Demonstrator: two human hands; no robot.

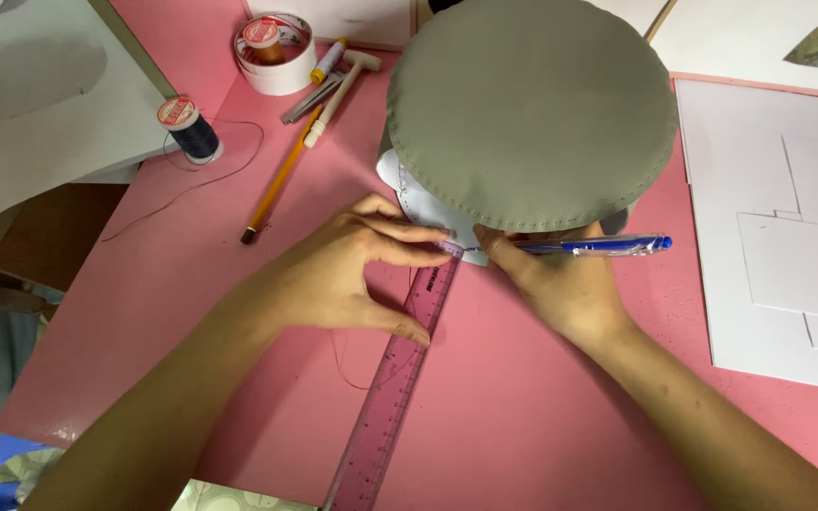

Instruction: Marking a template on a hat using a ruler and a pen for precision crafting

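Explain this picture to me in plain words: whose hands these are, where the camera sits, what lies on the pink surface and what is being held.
There is no machine here. One picture comes from a camera worn on a person's head, looking down at their own two bare hands.

The left hand presses flat on a clear pink ruler that runs from the bottom edge up toward a white piece. The right hand holds a blue pen, tip at the ruler's top end. Above them is a round grey disc with stitching along its rim, covering most of the white piece.

On the pink table also lie a yellow pencil, a small white hammer, a spool of dark thread with a loose strand, a roll of white tape and white paper sheets. At the right edge, scissor blades are partly in view.
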